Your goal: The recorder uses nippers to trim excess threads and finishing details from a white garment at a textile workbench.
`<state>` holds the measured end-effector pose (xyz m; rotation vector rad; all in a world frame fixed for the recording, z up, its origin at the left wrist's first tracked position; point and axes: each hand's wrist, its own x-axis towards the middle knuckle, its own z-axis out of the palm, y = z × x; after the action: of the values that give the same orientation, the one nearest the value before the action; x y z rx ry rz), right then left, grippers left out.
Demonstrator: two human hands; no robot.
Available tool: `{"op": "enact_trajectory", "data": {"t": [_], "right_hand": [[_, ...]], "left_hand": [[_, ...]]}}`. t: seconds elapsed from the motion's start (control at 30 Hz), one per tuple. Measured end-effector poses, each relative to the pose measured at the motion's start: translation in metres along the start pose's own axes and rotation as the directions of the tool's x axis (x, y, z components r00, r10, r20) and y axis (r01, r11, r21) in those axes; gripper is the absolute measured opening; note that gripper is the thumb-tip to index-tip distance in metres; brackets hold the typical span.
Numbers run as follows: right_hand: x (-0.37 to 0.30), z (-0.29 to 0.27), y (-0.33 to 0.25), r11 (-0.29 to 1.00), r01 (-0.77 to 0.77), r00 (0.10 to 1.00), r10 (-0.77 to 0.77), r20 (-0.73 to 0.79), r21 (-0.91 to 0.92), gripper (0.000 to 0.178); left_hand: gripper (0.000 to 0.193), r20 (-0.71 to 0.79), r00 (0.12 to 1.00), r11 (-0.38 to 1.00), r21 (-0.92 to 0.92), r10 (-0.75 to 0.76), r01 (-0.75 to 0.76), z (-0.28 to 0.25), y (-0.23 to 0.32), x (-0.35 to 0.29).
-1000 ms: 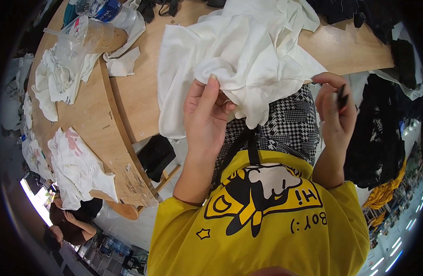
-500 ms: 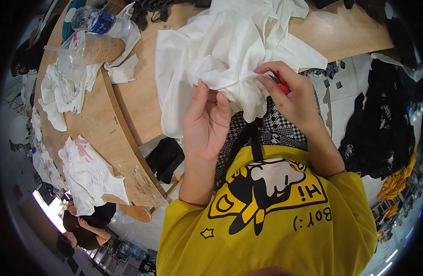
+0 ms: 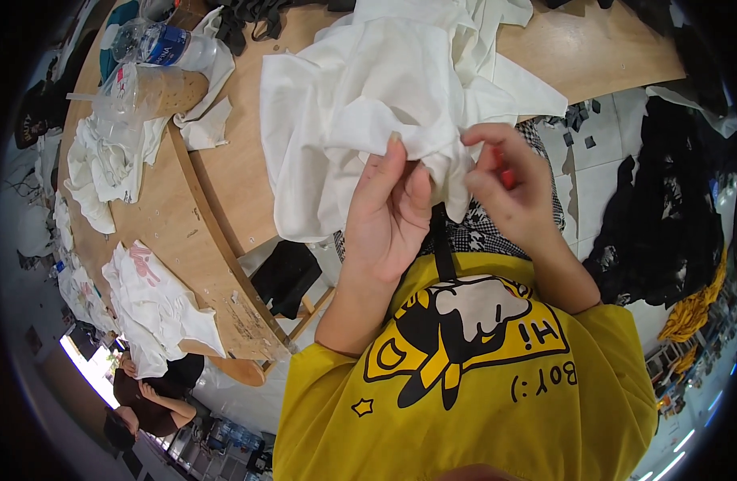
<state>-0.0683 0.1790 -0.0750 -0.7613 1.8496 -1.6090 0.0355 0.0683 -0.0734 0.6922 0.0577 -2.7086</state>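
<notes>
A white cloth garment [image 3: 384, 76] lies bunched over the table edge and hangs toward my lap. My left hand [image 3: 387, 212] pinches its edge between thumb and fingers, palm turned up. Just right of that pinch is my right hand [image 3: 519, 192], curled around small red-handled thread snips [image 3: 505, 170]. Motion blurs its fingers, and the blades do not show. The right thumb and forefinger are close to the cloth; whether they touch it I cannot tell.
On the wooden table [image 3: 172, 232], a water bottle [image 3: 164, 44] and plastic cup [image 3: 156, 92] stand at far left, near white cloth pieces [image 3: 104, 160]. Another white garment [image 3: 156, 297] lies nearer. Black cloth [image 3: 657, 200] is heaped on the floor at right. A co-worker [image 3: 152, 401] is at lower left.
My left hand has shifted right along the garment, drawing its edge with it. My right hand has turned and lowered slightly, and the snips' dark blades no longer show.
</notes>
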Motion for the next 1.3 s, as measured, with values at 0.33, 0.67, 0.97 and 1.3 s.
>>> {"op": "enact_trajectory", "data": {"t": [0.33, 0.67, 0.97, 1.3], "right_hand": [[0.001, -0.028, -0.008, 0.961, -0.196, 0.965, 0.154, 0.213, 0.194, 0.006], [0.009, -0.027, -0.011, 0.854, -0.241, 0.961, 0.278, -0.014, 0.461, 0.008], [0.015, -0.031, -0.021, 0.835, -0.303, 0.948, 0.312, 0.059, 0.46, 0.011], [0.021, -0.029, -0.025, 0.914, -0.227, 0.973, 0.2, 0.112, 0.338, 0.014]], "left_hand": [[0.033, 0.113, 0.984, 0.662, 0.729, 0.136, -0.175, 0.009, 0.013, -0.001], [0.044, 0.019, 0.986, 0.958, 0.242, -0.163, 0.154, 0.018, -0.005, 0.008], [0.035, 0.592, 0.738, 0.919, -0.015, 0.325, -0.393, -0.007, 0.011, 0.0], [0.022, 0.739, 0.674, -0.478, 0.59, -0.005, -0.651, 0.023, 0.008, 0.01]]}}
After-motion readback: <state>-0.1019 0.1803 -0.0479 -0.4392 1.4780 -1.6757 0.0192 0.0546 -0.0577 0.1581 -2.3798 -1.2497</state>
